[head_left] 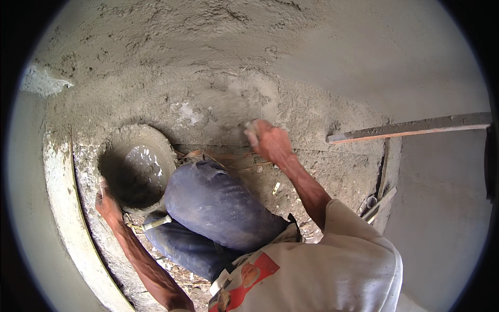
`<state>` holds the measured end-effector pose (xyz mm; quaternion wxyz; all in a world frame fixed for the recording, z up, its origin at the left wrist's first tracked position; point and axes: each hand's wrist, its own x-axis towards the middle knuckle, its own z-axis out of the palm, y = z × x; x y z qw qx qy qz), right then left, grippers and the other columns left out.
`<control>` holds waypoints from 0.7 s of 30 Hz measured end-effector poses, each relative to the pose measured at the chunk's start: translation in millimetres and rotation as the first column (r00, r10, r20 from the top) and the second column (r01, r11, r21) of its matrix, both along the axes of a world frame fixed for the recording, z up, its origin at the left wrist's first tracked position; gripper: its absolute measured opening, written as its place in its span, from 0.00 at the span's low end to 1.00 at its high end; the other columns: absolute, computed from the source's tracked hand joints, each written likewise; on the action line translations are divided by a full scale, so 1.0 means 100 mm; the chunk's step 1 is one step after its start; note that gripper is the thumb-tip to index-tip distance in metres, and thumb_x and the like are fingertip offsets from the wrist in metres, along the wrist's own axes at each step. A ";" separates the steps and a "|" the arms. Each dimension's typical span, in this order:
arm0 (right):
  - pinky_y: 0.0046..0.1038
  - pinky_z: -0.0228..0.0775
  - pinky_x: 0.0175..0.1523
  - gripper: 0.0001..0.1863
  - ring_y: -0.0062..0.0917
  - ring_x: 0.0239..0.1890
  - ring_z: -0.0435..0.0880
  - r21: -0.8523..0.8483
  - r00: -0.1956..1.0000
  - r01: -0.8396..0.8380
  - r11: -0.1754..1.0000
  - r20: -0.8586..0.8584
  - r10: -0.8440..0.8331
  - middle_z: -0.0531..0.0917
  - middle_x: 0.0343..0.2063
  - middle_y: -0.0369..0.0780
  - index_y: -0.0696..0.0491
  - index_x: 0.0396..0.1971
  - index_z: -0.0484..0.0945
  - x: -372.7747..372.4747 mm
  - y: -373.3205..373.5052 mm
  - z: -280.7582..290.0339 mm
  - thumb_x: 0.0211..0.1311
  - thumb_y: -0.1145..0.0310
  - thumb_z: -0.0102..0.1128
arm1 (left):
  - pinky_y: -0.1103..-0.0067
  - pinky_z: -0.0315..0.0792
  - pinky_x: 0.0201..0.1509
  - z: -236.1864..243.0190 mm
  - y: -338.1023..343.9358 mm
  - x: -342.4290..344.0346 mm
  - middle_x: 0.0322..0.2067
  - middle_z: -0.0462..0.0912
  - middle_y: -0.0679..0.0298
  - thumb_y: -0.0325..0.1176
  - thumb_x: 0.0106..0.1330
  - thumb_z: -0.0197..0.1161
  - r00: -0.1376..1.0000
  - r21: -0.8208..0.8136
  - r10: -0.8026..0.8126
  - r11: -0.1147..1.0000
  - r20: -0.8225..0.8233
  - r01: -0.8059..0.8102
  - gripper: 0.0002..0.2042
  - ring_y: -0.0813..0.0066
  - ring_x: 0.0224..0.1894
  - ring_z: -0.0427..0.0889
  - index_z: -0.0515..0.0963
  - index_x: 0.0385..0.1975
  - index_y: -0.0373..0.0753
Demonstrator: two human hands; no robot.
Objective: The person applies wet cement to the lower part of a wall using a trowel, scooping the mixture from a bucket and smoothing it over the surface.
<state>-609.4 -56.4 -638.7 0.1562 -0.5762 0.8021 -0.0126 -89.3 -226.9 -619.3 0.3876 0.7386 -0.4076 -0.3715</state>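
Bucket [139, 134] caked in grey stands at nine o'clock from the picture's center, beside a worker's bent knees in dusty blue trousers [215, 200], a shiny wet mix [147, 165] pooled inside it. The left hand [108, 205] reaches to the bucket's seven o'clock, its grip clamped on the rim. Just past center toward one o'clock, the right hand [270, 140] is raised before a rough grey wall [208, 44], its fingers curled inward; blur masks whatever may be in that grip, so whether it is closed on anything cannot be told. A grey streak blurs across the wall at the hand's ten o'clock. Between two and three o'clock juts a mortar-crusted board [410, 128]. At the bucket's five o'clock, near the trousers, lies a pale handle [157, 222], and a small yellow strip [276, 188] rests on the littered ground [325, 169].
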 end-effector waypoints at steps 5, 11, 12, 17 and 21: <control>0.49 0.84 0.40 0.21 0.46 0.34 0.91 -0.248 0.953 -0.232 0.941 0.138 0.271 0.87 0.37 0.52 0.53 0.56 0.73 0.70 0.11 -0.37 0.81 0.50 0.59 | 0.77 0.58 0.29 -0.05 -0.07 0.01 0.26 0.76 0.74 0.58 0.78 0.69 1.000 -0.025 0.009 1.000 0.027 -0.008 0.28 0.83 0.27 0.63 0.88 0.42 0.31; 0.46 0.78 0.36 0.26 0.44 0.31 0.88 -0.350 0.702 0.701 0.621 0.185 -0.688 0.87 0.30 0.52 0.61 0.43 0.80 -1.18 1.31 -0.89 0.77 0.47 0.63 | 0.77 0.70 0.39 -0.04 0.11 0.22 0.36 0.86 0.66 0.55 0.79 0.68 1.000 0.018 -0.015 1.000 0.001 0.015 0.27 0.80 0.36 0.74 0.87 0.44 0.30; 0.47 0.78 0.37 0.25 0.46 0.31 0.88 -0.355 0.641 0.742 0.569 0.125 -0.757 0.87 0.29 0.53 0.62 0.44 0.80 -1.61 1.53 -1.03 0.77 0.49 0.63 | 0.77 0.72 0.40 -0.10 0.12 0.27 0.37 0.86 0.66 0.55 0.79 0.69 0.997 0.011 0.002 1.000 -0.080 -0.001 0.27 0.79 0.36 0.75 0.88 0.45 0.30; 0.52 0.81 0.40 0.23 0.55 0.37 0.90 -0.291 0.697 0.691 0.662 0.025 -0.717 0.88 0.35 0.58 0.61 0.48 0.79 -2.07 1.51 -1.26 0.77 0.52 0.64 | 0.78 0.72 0.40 -0.13 0.13 0.24 0.37 0.87 0.66 0.55 0.79 0.68 1.000 0.055 -0.008 0.998 0.007 0.007 0.27 0.80 0.36 0.75 0.87 0.46 0.30; 0.56 0.84 0.42 0.22 0.57 0.39 0.91 -0.210 0.774 0.629 0.749 0.072 -0.630 0.89 0.36 0.60 0.59 0.53 0.77 -1.44 0.82 -1.19 0.77 0.53 0.62 | 0.79 0.65 0.32 -0.20 0.14 0.25 0.30 0.82 0.71 0.57 0.79 0.67 0.999 -0.080 0.018 0.997 -0.035 -0.020 0.27 0.83 0.30 0.69 0.87 0.42 0.31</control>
